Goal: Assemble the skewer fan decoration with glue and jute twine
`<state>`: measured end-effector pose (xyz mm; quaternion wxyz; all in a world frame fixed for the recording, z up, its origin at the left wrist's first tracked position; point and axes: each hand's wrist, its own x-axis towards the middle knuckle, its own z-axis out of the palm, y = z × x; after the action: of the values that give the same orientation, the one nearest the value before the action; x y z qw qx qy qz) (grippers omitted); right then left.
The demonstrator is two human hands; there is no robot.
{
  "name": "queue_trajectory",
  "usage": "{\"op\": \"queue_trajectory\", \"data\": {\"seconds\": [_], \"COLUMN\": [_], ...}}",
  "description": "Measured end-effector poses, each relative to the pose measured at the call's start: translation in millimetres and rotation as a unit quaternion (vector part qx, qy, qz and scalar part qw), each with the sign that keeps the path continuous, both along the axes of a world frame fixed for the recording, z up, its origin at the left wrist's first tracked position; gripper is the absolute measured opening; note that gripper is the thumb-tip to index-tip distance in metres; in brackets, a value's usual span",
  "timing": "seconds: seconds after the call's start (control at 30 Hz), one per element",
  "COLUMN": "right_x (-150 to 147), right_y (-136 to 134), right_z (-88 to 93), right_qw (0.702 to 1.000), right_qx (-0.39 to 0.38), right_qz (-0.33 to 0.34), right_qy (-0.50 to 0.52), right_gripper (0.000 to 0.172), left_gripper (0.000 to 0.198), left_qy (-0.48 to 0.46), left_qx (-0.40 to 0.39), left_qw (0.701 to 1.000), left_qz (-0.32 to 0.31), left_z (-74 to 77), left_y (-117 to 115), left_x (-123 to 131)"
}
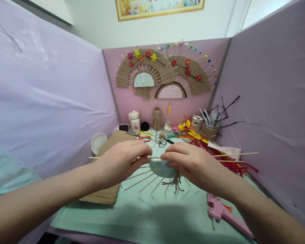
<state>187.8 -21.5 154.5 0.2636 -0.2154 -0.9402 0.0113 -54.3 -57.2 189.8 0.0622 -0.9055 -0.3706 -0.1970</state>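
Observation:
Both of my hands grip the straight upper edge of a fan frame [161, 169], which has a blue patterned half-round centre and thin wooden sticks fanning out toward me. My left hand [128, 156] is closed on the left part of that edge, fingertips pinched at a thin twine-like strip. Close beside it, my right hand [186, 157] pinches the same edge further right. A brown twine tassel [176, 183] hangs from the fan's rounded side. Long sticks reach out past both hands. My fingers partly hide the edge.
Cardboard [109, 193] lies at left. A pink glue gun [222, 211] rests near my right forearm. Behind are scissors [144, 136], a twine spool [157, 118], red pipe cleaners [226, 159] and a pot of twigs [210, 131]. Two decorated fans [146, 54] hang on the back panel.

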Motion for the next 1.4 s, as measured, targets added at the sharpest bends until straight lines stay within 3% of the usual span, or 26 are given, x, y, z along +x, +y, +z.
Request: {"op": "queue_trajectory", "data": {"seconds": [0.13,0.47,0.67,0.8,1.03,1.4], "right_x": [1,0,-1,0,-2,1], "right_y": [0,2,2,2,2,3], "right_z": [-0.3,-1.2,-0.5,0.5,2.5,1.1], "right_qw": [1.0,1.0,1.0,0.999,0.999,0.999], "right_qx": [0.009,0.005,-0.009,-0.021,-0.018,-0.022], "right_qz": [-0.004,0.005,0.015,0.023,0.019,0.015], "right_qy": [0.007,0.015,0.021,0.019,0.023,0.035], "right_gripper": [0.029,0.031,0.028,0.027,0.025,0.023], "left_gripper": [0.021,0.024,0.018,0.013,0.004,0.013], "left_qy": [0.004,0.059,-0.028,-0.056,-0.097,-0.017], "left_qx": [-0.01,0.082,-0.06,-0.105,-0.198,-0.051], "left_qw": [0.999,0.989,0.995,0.991,0.975,0.997], "left_qz": [-0.036,-0.106,-0.074,-0.064,0.016,-0.05], "left_z": [0.1,-0.4,5.2,9.4,16.1,7.6], "left_y": [0,8,7,11,12,9], "left_x": [3,-4,-3,0,7,0]}}
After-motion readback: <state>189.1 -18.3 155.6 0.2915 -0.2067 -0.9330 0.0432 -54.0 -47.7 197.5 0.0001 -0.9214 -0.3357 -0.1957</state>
